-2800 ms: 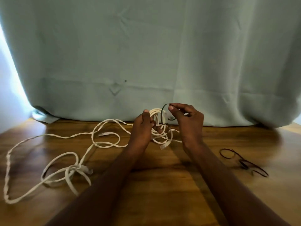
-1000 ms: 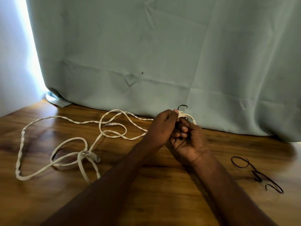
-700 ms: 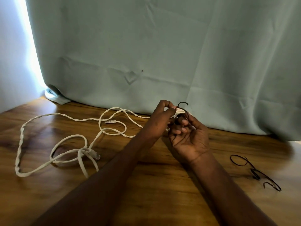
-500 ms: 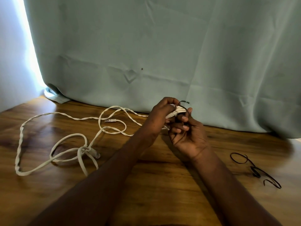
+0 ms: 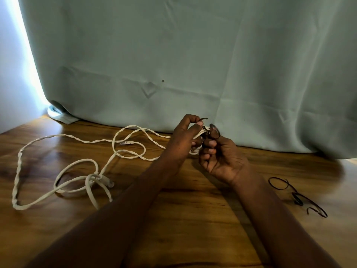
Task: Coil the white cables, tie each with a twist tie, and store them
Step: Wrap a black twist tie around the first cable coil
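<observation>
Pinching a dark twist tie (image 5: 203,119) at twelve o'clock, left hand (image 5: 184,136), right hand (image 5: 222,157) closed around the coiled white cable (image 5: 201,134), loose cable (image 5: 77,171) trailing toward nine o'clock, spare ties (image 5: 297,196) at three o'clock

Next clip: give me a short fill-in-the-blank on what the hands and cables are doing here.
1. Both hands, left hand and right hand, work a black twist tie around a ____ cable bundle.
2. The spare twist ties lie on the table's ____ side.
3. The loose cable on the wooden table is still ____.

Missing words: white; right; uncoiled
</observation>
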Demonstrator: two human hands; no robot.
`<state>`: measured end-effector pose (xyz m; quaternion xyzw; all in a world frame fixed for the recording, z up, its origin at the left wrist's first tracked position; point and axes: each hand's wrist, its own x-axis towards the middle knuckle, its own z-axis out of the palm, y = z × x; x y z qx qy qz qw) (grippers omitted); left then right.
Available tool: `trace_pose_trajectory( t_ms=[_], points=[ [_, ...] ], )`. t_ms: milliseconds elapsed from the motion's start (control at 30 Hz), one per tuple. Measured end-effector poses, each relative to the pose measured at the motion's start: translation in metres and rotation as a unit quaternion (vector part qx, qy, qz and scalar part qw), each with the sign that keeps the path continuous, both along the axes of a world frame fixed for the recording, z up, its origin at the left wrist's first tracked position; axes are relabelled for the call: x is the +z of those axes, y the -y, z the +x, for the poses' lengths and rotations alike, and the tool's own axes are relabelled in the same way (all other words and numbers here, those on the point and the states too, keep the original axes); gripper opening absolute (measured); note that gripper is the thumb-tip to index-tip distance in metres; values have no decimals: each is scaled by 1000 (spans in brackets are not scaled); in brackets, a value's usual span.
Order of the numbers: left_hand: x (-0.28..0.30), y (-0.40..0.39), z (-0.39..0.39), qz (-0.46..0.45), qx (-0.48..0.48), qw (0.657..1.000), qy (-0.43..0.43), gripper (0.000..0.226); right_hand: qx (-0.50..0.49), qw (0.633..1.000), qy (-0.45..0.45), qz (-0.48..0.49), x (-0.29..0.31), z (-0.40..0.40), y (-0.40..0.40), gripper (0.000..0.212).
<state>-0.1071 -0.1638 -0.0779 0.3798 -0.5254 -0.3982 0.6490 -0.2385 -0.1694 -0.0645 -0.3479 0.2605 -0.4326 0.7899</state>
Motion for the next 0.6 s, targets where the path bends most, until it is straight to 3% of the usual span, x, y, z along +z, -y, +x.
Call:
trace_pose_trajectory(
  t_ms=[100, 167, 233, 300, 333, 400, 533, 600],
  points=[
    [-4, 3, -1, 20, 52, 998, 7, 11, -52, 994, -93, -34, 5, 4, -7, 35],
    [-5, 5, -2, 24, 79, 997, -9, 12, -133, 962, -213, -106, 4, 6, -9, 31],
    [-5, 7, 0, 26, 138, 990, -15, 13, -242, 885, -335, -215, -3, 7, -7, 36],
    [-5, 8, 5, 23, 180, 983, -3, 14, -325, 811, -375, -309, -7, 8, -6, 40],
    [-5, 8, 7, 20, 186, 982, 7, 14, -333, 810, -354, -328, -7, 9, -6, 42],
    [-6, 7, 9, 8, 187, 982, 29, 17, -301, 843, -301, -330, -3, 9, -9, 41],
    [-6, 0, 5, -22, 176, 978, 110, 21, -303, 822, -321, -361, 0, 11, -9, 28],
    [-7, 1, 4, -16, 175, 976, 131, 23, -248, 910, -197, -267, 4, 8, -8, 20]
  ],
)
